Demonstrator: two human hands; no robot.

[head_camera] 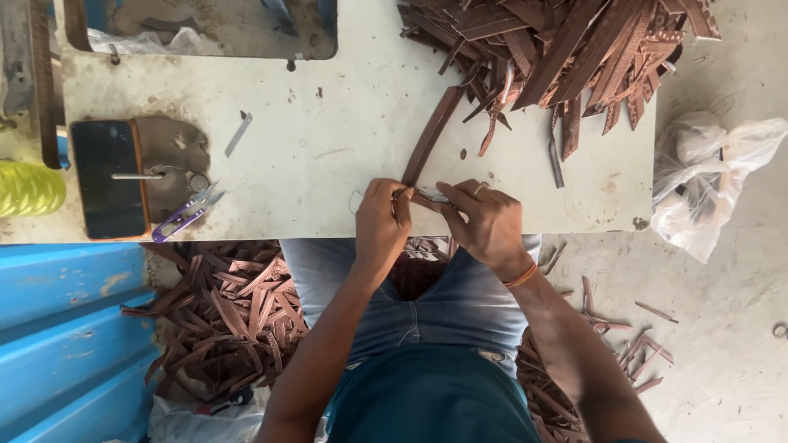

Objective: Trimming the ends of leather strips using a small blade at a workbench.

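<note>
Both hands worked one brown strip at the near edge of the table.

The left hand (pixel 379 220) and right hand (pixel 486 223) were closed on the near end of a long brown strip (pixel 430 135), fingers pinched around it; the strip ran away from them up the pale table (pixel 328 107) toward a heap of strips (pixel 566 49) at the far right (a small metal tool seemed to sit between the fingers, too hidden to confirm). Purple snips (pixel 187 215) lay well to the left beside a dark phone (pixel 107 176). More strips littered the floor (pixel 234 316); a plastic bag (pixel 706 180) sat right of the table.
</note>
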